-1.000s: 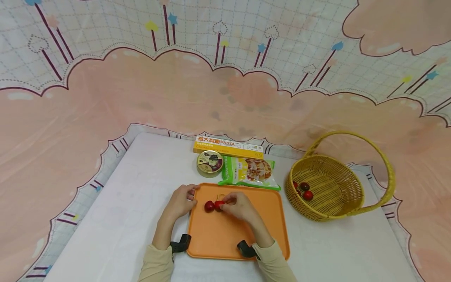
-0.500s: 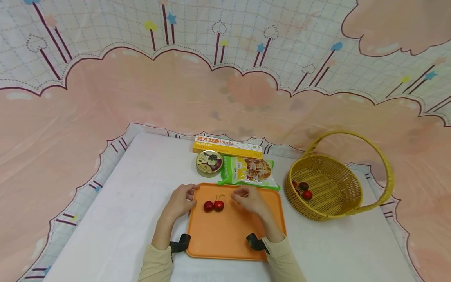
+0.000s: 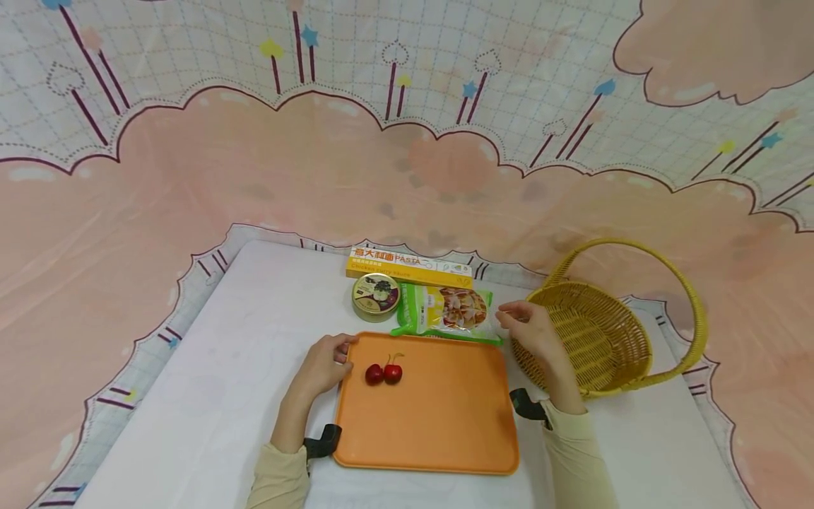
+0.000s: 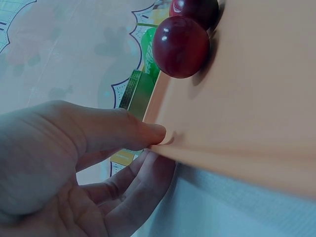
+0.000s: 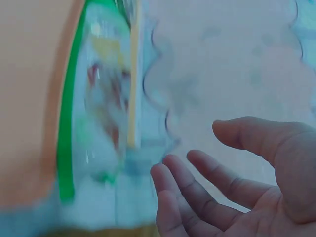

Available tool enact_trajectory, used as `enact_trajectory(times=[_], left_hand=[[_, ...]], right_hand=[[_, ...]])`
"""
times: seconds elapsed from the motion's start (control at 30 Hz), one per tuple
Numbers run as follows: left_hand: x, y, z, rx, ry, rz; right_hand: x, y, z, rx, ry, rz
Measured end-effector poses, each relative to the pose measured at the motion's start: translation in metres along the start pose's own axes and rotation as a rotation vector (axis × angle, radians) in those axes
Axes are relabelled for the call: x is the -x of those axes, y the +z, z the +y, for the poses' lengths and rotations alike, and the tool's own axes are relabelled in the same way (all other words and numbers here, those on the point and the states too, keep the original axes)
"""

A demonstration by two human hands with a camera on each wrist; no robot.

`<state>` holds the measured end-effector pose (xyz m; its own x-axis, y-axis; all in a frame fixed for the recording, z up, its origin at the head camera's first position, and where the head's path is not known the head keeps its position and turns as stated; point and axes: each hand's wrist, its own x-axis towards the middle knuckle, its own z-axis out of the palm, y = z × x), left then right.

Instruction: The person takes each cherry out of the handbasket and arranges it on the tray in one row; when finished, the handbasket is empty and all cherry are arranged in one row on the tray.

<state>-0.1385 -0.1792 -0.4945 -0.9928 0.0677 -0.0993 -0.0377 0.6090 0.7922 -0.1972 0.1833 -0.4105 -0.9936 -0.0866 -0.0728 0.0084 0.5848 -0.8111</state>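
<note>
Left hand (image 3: 324, 364) grips the far-left rim of the orange tray (image 3: 445, 431), thumb on top, fingers beneath. Two cherries (image 3: 384, 372) lie on the tray just right of that hand. Right hand (image 3: 528, 331), fingers relaxed and holding nothing, hovers at the near rim of the wicker basket (image 3: 610, 339), well right of the cherries; the left hand is nearer them.

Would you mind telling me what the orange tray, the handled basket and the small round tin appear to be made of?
The orange tray looks like moulded plastic: even colour, matte surface, rounded raised rim. The basket seems woven wicker or rattan, given its visible yellow strands and hoop handle. The round tin is probably metal, with a gold-toned wall and printed lid, though it is too small to be sure.
</note>
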Motion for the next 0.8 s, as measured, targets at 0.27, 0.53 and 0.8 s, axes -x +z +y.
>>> enact_trajectory(times=[0.27,0.53,0.8], left_hand=[[0.0,-0.001,0.0,-0.001,0.014,-0.001],[-0.001,-0.001,-0.002,-0.007,0.014,0.008],[-0.001,0.0,-0.001,0.009,0.013,-0.003]], right_hand=[[-0.002,-0.051,0.022,0.0,0.02,0.059],[-0.012,-0.08,0.045,0.028,0.122,-0.013],[-0.022,-0.097,0.063,0.069,0.306,-0.182]])
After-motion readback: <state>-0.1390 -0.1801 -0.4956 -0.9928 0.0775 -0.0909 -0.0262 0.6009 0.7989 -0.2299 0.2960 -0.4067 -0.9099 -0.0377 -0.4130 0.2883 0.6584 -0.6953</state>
